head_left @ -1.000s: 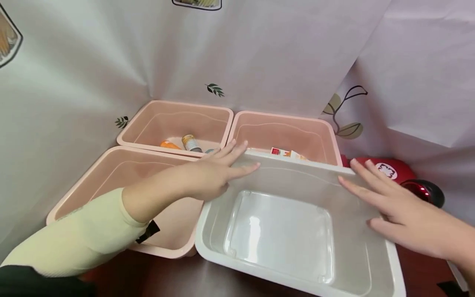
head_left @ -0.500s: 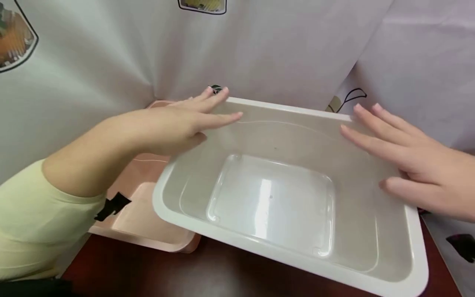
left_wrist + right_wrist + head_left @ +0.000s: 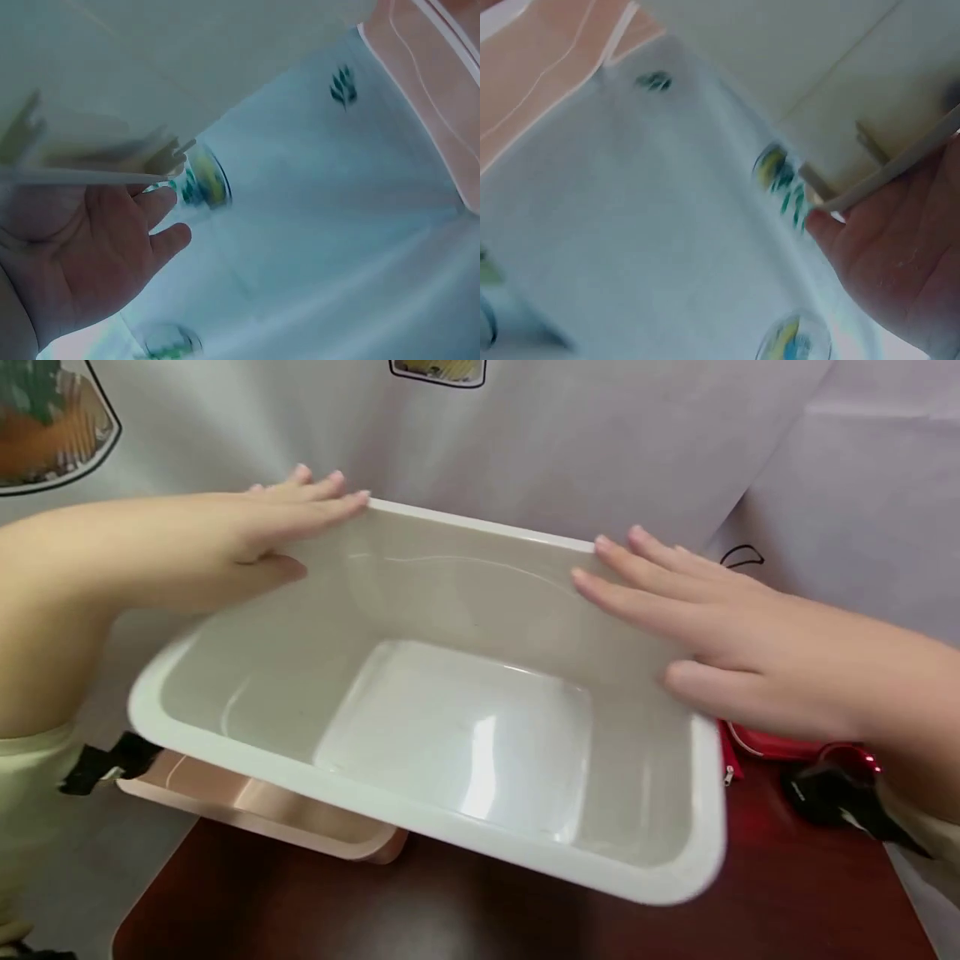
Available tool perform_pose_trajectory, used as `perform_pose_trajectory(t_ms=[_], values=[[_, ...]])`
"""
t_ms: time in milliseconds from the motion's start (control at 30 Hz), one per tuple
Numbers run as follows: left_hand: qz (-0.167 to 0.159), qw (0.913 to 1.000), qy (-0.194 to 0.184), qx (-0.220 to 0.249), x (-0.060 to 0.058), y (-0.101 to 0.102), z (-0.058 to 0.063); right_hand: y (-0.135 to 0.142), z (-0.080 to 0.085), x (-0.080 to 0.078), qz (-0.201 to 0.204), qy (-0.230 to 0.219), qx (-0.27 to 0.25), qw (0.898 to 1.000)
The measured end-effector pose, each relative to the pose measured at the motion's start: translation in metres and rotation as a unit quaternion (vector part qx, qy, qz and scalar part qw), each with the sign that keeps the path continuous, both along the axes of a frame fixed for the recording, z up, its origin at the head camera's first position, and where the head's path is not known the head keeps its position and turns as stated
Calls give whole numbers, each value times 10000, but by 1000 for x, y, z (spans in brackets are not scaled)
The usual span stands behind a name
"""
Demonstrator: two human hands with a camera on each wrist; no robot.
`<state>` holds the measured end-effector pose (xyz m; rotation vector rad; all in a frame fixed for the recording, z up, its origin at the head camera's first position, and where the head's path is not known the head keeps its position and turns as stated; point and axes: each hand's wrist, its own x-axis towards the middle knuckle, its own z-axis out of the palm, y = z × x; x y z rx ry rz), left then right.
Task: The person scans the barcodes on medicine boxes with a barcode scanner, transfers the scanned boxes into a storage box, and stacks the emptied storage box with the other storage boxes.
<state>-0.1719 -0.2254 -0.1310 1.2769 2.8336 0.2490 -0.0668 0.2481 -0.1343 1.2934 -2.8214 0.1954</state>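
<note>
A large off-white plastic bin (image 3: pixel 457 693) tilts above the table in the head view, and its inside shows nothing. My left hand (image 3: pixel 225 539) lies over its left rim, with straight fingers pointing forward and the thumb over the inside. At the right rim my right hand (image 3: pixel 727 627) lies the same way, fingers straight and spread a little. In the left wrist view, my palm (image 3: pixel 82 255) is against the rim, beside the bin's outer wall (image 3: pixel 187 67). The right wrist view shows my other palm (image 3: pixel 900 247) along the opposite rim. How firmly either hand presses cannot be told.
A pink bin (image 3: pixel 322 818) on the dark red table (image 3: pixel 450 902) is mostly hidden below the off-white one. A red pouch (image 3: pixel 780 743) and a black-and-red object (image 3: pixel 828 789) lie at the right. A printed white sheet (image 3: pixel 525 443) hangs behind.
Both hands and the off-white bin have moved up and then left in the head view. The bin now covers the back pink bins and most of the front left one.
</note>
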Motion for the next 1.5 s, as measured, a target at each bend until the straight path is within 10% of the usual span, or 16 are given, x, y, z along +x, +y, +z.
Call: perform_pose_trajectory(t_ms=[267,667,967,1500], values=[[884,9921,797,-404,-7,-80,-3,-90,-2,-36,21,50,327,9995],[1557,9806,992,-651,-20,-136,-32,-189,-35,-62,-315,-275,1054,9936],[1435,9835,1056,-297,-2,-155,-61,-213,-48,-52,-310,7,1105,9934],[1688,9787,1168,-82,11,-150,-73,-228,-70,-40,-443,394,72,9982]])
